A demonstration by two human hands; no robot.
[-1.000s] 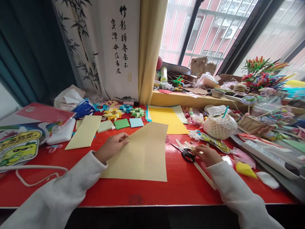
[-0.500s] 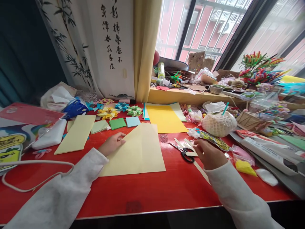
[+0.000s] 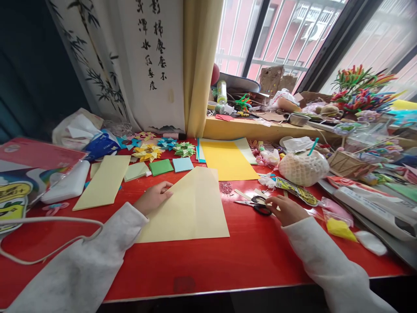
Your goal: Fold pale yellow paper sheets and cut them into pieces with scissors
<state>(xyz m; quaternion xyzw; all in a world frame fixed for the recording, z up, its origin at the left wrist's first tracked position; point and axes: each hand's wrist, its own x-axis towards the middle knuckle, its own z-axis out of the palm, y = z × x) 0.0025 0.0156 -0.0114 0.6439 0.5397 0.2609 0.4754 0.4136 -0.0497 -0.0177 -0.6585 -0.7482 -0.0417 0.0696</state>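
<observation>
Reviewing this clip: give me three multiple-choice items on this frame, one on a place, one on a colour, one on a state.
1. Where do the scissors lie?
A. On the red table, at the right hand
B. On the windowsill
C. Under the left sleeve

2. What colour is the sheet under the left hand?
A. Blue
B. Pale yellow
C. Black

3. How does the big sheet lie?
A. Crumpled into a ball
B. Rolled into a tube
C. Flat, with one corner folded over

Answers: 1 A, the right hand rests at their black handles on the red table; 2 B, the paper is pale yellow; 3 C, a diagonal fold edge runs from the left fingers.
</observation>
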